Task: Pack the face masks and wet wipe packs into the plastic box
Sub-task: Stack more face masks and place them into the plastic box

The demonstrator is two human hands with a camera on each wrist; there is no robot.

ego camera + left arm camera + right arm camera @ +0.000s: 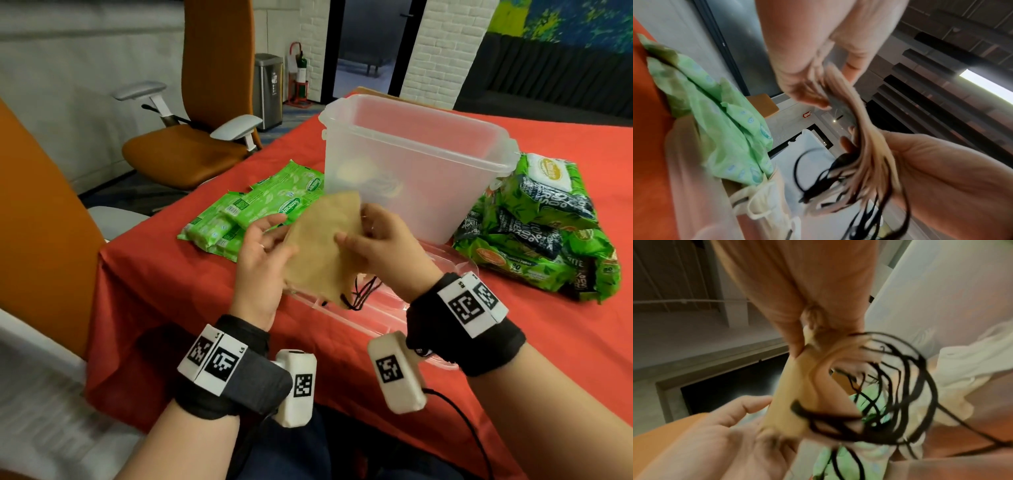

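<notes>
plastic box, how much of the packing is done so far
Barely started: the plastic box has only a few blurred items showing through its wall, and its lid lies off on the table. In hand: both hands, left and right, hold a tan stack of face masks in front of it. Left: the light green wipe packs and the dark green ones outside.

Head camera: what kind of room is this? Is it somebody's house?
Probably an office or meeting room, not a house: orange swivel chairs with armrests, a fire extinguisher beside a steel bin, and a long table under a red cloth.
</notes>
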